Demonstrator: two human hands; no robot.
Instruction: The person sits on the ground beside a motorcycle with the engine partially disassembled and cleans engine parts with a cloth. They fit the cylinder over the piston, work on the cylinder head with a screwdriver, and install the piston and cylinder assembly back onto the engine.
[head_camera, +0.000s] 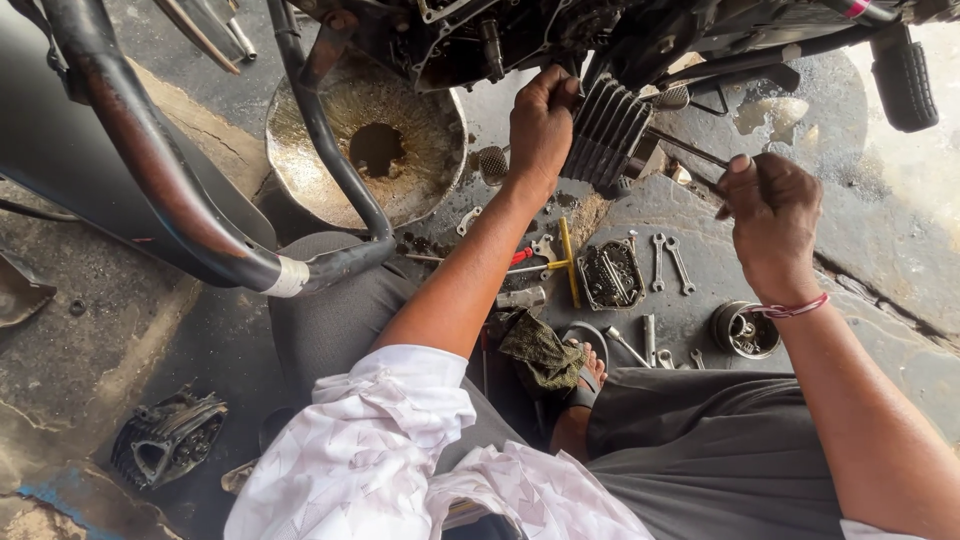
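Head view: left hand (542, 120) fisted against finned engine cylinder (607, 130) under a motorbike. Right hand (772, 222) closed round a thin rod (690, 148) reaching to the cylinder. Spanners (668, 262), oil pan (368, 140) on the floor. Risk: rod slips, knuckles hit fins.
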